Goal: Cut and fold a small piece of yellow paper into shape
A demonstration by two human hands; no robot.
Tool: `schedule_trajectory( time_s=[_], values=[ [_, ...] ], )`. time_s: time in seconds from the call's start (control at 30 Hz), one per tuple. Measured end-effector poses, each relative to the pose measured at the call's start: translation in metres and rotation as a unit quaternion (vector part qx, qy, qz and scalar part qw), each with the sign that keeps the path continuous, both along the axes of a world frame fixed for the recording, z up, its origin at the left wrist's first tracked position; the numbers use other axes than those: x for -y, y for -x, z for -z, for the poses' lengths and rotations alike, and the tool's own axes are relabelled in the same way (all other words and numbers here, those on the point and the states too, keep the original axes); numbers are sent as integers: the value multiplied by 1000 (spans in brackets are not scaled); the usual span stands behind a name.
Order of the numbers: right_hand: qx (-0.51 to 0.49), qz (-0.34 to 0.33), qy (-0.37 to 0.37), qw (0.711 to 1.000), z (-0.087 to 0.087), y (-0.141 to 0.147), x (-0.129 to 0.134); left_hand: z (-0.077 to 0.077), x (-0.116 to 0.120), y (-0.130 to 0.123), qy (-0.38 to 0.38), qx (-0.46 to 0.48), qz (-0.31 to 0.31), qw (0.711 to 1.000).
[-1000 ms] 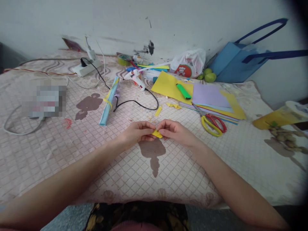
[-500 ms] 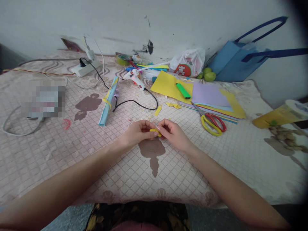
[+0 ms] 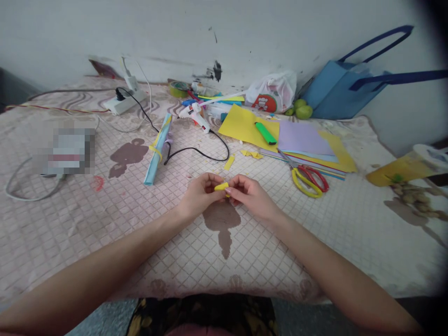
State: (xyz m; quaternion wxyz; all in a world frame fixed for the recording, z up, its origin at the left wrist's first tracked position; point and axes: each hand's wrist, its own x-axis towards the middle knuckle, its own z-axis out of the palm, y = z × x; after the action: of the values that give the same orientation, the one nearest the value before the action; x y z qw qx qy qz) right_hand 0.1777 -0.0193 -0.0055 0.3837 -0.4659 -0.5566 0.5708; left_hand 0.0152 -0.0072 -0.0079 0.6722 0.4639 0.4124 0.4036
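Note:
A small yellow paper piece (image 3: 221, 186) is pinched between my two hands over the middle of the patterned tablecloth (image 3: 196, 256). The fingers of my left hand (image 3: 205, 191) close on its left side. From the right, my right hand (image 3: 247, 192) grips it with thumb and curled fingers, hiding part of it. Just beyond the hands lie a yellow strip (image 3: 229, 162) and some folded yellow scraps (image 3: 251, 154).
Scissors (image 3: 308, 181) lie right of the hands, beside stacked coloured paper (image 3: 304, 137) with a green cutter (image 3: 265, 133). A white glue gun (image 3: 196, 116), its black cord and a blue paper roll (image 3: 157, 149) are further back. A yellow drink cup (image 3: 402, 168) is far right.
The yellow piece has turned in my fingers and shows a broader flat face. Both hands have stayed nearly in place, with small shifts of the fingers.

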Motion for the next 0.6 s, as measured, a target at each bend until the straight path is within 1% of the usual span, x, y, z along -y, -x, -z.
schedule_trajectory(
  time_s=[0.17,0.27,0.37,0.5,0.6],
  values=[
    [-16,16,8,1000,-2,-2,-1,-3,-1,3,17,12,55,998],
    [-38,19,31,999,-2,-4,-2,-6,-5,7,49,29,66,996],
    [-67,5,58,996,0,-7,-4,-7,-8,11,71,44,80,993],
    [-91,-19,82,992,2,-9,-6,-6,-9,14,64,47,103,991],
    [-95,-20,89,991,3,-10,-6,-3,-10,16,46,37,114,992]
  ],
)
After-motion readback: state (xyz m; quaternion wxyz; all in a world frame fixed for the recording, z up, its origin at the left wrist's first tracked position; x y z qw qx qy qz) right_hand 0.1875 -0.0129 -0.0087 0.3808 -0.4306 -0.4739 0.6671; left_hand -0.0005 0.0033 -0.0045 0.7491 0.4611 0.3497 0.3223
